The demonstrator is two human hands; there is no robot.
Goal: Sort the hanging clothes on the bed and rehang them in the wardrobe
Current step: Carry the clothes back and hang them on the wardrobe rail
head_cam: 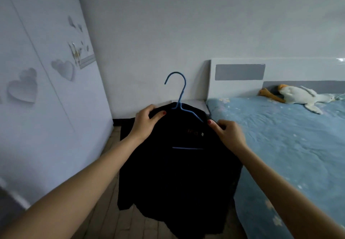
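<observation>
A black garment (173, 173) hangs in front of me on a blue hanger (180, 93), its hook pointing up and left. My left hand (145, 121) grips the garment's left shoulder, thumb on the front. At the right shoulder, my right hand (229, 132) pinches the cloth beside the hanger's arm. The hanger's lower bar shows through the neck opening. The bed (291, 145) with a light blue sheet lies to the right. The white wardrobe (37, 108) with heart shapes on its doors stands on the left, doors closed.
A white plush goose (298, 95) lies at the head of the bed by the white and grey headboard (240, 71). A wooden floor strip (112, 210) runs between wardrobe and bed. A white wall stands ahead.
</observation>
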